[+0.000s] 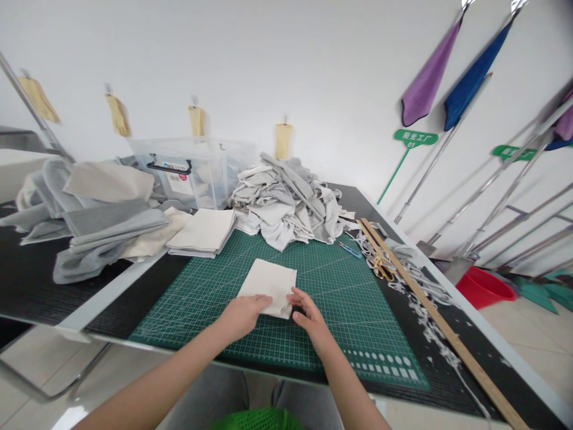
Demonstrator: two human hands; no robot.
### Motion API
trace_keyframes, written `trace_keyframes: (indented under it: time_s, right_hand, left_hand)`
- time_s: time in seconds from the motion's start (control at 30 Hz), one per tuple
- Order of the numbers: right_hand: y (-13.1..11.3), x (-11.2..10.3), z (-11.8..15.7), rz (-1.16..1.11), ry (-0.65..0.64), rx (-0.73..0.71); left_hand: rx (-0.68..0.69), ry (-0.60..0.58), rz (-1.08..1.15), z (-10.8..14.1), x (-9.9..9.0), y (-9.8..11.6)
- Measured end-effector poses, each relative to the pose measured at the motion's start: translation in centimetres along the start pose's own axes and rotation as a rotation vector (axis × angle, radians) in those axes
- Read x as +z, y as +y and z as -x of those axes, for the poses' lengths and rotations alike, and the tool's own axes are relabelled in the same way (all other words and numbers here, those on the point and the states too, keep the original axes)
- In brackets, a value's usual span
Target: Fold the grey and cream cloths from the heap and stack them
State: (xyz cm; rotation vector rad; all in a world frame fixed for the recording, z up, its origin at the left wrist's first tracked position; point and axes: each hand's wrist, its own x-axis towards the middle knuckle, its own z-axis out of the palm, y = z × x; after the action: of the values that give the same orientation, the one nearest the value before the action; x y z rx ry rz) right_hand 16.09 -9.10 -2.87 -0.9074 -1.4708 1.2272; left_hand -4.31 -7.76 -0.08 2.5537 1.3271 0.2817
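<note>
A cream piece of fabric (268, 278), folded into a rectangle, lies on the green cutting mat (340, 286) in front of me. My left hand (246, 313) rests on its near left part, fingers stretched out flat over the cloth. At the right edge is my right hand (310, 315), thumb and fingers apart, with the fingertips at the near right corner of the fabric. A neat stack of folded cream cloths (202, 232) sits beyond it to the left, partly on the mat.
A heap of grey and cream cloth (286, 203) lies behind the mat. Left are loose grey fabrics (107, 224) and a clear plastic box (183, 170). To the right are a blue cutter (350, 249), gold-handled scissors (383, 269), a long wooden strip (430, 322) and fabric scraps (425, 322).
</note>
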Motion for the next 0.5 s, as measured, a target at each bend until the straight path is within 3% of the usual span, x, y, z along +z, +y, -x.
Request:
trace_keyframes:
  time_s: [0.17,0.3,0.43,0.5]
  right_hand:
    - [-0.2,-0.1,-0.3,-0.149,0.208,0.084]
    - [-1.1,0.2,-0.2,-0.191,0.273,0.140]
    - [-1.4,0.4,-0.1,-0.178,0.269,0.150]
    - [-1.4,0.4,-0.1,-0.166,0.267,0.150]
  left_hand:
    - [-0.066,-0.050,0.232,-0.4,-5.1,-1.5]
    - [-0.116,-0.029,0.463,-0.2,-9.8,-3.0]
    - [-0.280,0.123,0.532,-0.2,-14.0,-5.5]
    - [-0.393,0.305,0.435,-0.4,-15.9,-6.8]
